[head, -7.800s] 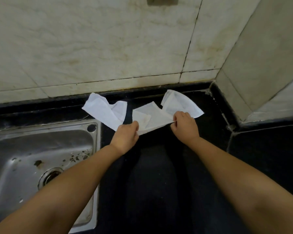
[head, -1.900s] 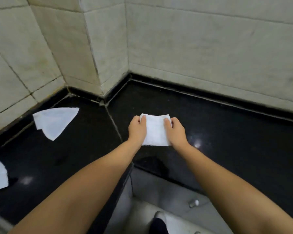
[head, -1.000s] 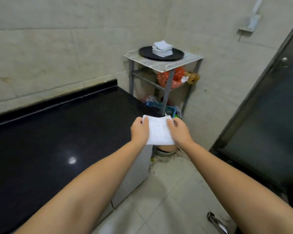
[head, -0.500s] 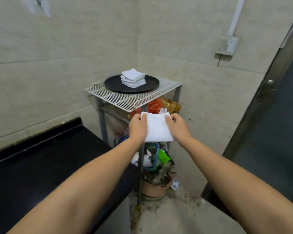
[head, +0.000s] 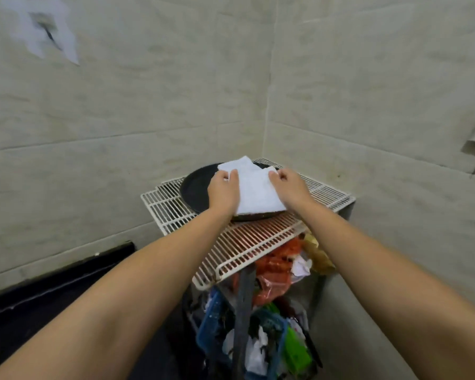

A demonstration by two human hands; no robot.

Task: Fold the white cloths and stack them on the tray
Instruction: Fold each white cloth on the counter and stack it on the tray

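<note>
Lying lengthwise toward corner, folded cloth (head: 257, 194)

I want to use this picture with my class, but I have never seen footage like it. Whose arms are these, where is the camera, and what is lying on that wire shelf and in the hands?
There is no machine here: the two bare arms belong to a person wearing a wide-angle camera on the head, so you look forward and down along their arms. That is the only view. The left hand and the right hand each grip a side edge of a folded white cloth, holding it over a round black tray. Behind it a corner of a stack of folded cloths shows on the tray. The tray sits on the top of a white wire rack in a tiled corner. Below the rack are coloured bags and clutter, too jumbled to name. A black countertop edge is at lower left.
</note>
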